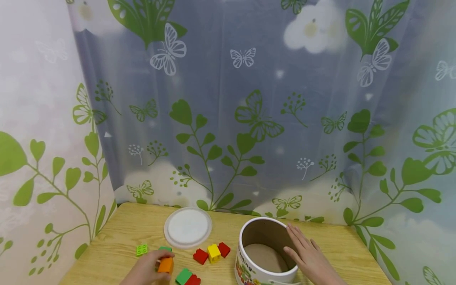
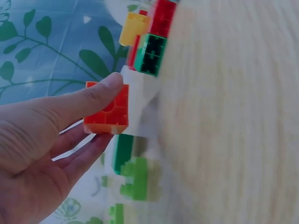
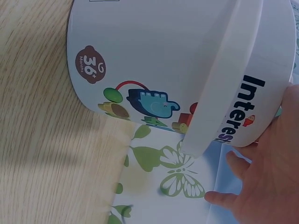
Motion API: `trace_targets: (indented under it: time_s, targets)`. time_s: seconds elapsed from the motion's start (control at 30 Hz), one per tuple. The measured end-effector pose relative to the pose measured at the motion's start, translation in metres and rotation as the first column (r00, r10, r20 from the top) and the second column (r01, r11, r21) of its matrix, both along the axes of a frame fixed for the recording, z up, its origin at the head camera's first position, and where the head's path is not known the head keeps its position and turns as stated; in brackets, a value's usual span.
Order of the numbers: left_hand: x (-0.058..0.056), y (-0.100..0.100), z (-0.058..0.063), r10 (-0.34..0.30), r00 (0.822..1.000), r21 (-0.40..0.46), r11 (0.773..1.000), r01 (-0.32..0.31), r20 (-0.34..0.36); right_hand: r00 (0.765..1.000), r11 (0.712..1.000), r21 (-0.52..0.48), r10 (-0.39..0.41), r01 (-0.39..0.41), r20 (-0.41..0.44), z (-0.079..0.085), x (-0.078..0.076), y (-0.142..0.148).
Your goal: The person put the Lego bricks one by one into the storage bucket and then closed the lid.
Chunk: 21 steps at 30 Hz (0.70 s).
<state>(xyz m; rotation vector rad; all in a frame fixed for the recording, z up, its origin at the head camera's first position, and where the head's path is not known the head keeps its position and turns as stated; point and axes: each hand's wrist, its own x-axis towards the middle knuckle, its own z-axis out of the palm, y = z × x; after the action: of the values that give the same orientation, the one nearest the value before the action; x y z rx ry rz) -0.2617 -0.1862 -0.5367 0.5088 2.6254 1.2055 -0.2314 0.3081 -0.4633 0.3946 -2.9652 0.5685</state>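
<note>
The left hand grasps an orange block between thumb and fingers, over the left half of the desk; the straight fingers of the right hand rest unclenched against the rim of the bucket, nearer the right edge. The work looks barely begun: the white lid lies off, by the far edge, no block shows inside the bucket, and other blocks seem left to handle.

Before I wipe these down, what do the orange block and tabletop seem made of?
The orange block looks like smooth, hard plastic, from its even colour and moulded shape. The tabletop shows pale grain, fairly matte: wood or laminate.
</note>
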Motion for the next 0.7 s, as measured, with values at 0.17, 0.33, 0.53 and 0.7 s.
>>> trace_targets:
  time_s: [0.17, 0.33, 0.53, 0.7]
  targets:
    - [-0.001, 0.007, 0.011, 0.002, 0.989, 0.004, 1.0, -0.001, -0.147, 1.0, 1.0, -0.001, 0.008, -0.008, -0.027, -0.001, 0.001, 0.0]
    - [-0.003, 0.019, 0.025, -0.01, 0.97, 0.032, 0.999, 0.018, -0.243, 0.999, 1.0, -0.003, 0.01, -0.01, -0.048, -0.002, 0.001, 0.0]
    - [-0.006, 0.041, 0.048, -0.007, 0.957, 0.063, 0.998, 0.026, -0.29, 0.999, 1.0, -0.019, 0.005, -0.006, -0.036, -0.001, 0.001, -0.001]
    - [-0.009, 0.06, 0.064, -0.047, 0.942, 0.1, 0.991, 0.084, -0.334, 1.0, 1.0, -0.028, 0.009, -0.01, -0.026, -0.002, 0.0, 0.0]
